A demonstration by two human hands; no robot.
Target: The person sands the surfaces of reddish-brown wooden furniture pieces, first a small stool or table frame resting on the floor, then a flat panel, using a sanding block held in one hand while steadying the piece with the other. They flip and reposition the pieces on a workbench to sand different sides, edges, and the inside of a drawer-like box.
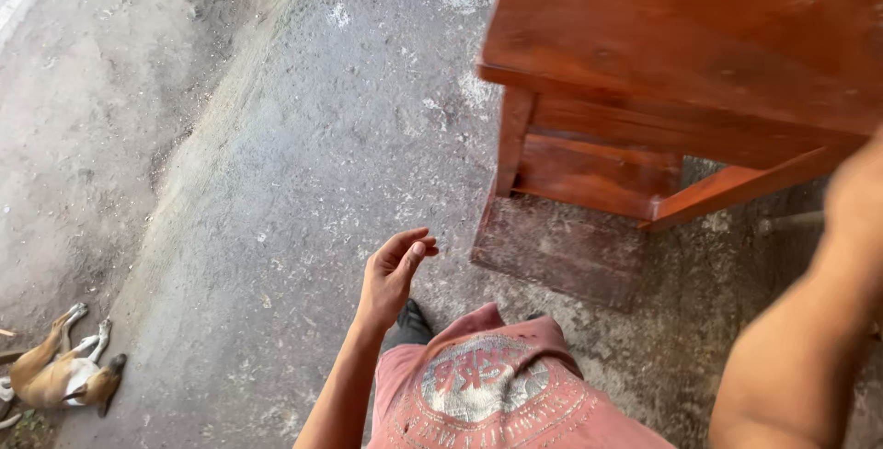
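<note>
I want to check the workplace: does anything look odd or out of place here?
Yes. A dog lies on the concrete floor at lower left, and pale dust is scattered around the red wooden table.

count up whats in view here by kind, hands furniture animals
hands: 1 in view, the left hand, open and empty; of the right, only the forearm shows
wooden furniture: 1, the red-brown wooden piece
animals: 1, the dog lying on the ground
total: 3
</note>
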